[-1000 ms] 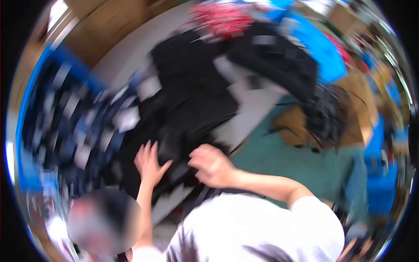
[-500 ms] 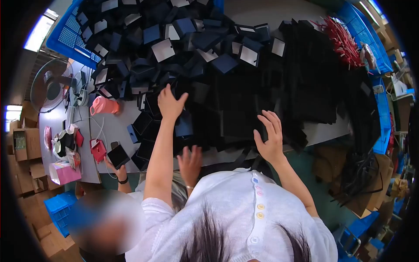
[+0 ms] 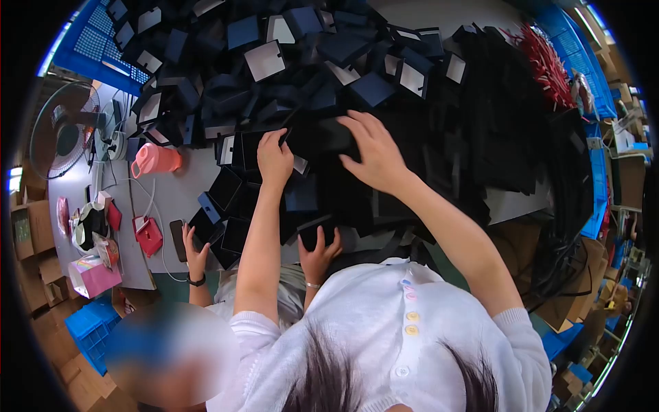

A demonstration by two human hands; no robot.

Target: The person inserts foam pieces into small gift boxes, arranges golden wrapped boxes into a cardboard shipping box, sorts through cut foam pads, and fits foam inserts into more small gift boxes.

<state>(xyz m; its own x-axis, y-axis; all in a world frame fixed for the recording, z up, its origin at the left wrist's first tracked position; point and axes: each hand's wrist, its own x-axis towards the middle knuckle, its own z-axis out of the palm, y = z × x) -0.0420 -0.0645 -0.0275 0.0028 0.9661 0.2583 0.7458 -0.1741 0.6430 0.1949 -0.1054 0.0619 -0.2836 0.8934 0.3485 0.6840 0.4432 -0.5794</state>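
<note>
My left hand (image 3: 274, 165) has its fingers curled at the edge of a dark box near the front of the pile. Opposite it, my right hand (image 3: 376, 152) reaches in from the right, fingers and thumb around the near side of a black box piece (image 3: 324, 135), blurred and hard to tell from the dark stack. Beside my left forearm lie open black boxes (image 3: 224, 189) with dark blue outsides. A blue box panel (image 3: 301, 196) rests between my arms. Flat black pieces (image 3: 412, 161) are stacked at my right.
A co-worker at my left holds a black box (image 3: 314, 232) in one hand (image 3: 320, 262); the other hand (image 3: 196, 255) is raised by a phone (image 3: 178, 240). Blue-and-white boxes (image 3: 266, 60) heap up ahead. A pink bottle (image 3: 158, 159), fan (image 3: 67, 134) and red ribbons (image 3: 546, 65) stand around.
My right hand has moved left and forward from the black stack's front toward my left hand. The co-worker's box has gone from one hand to the other.
</note>
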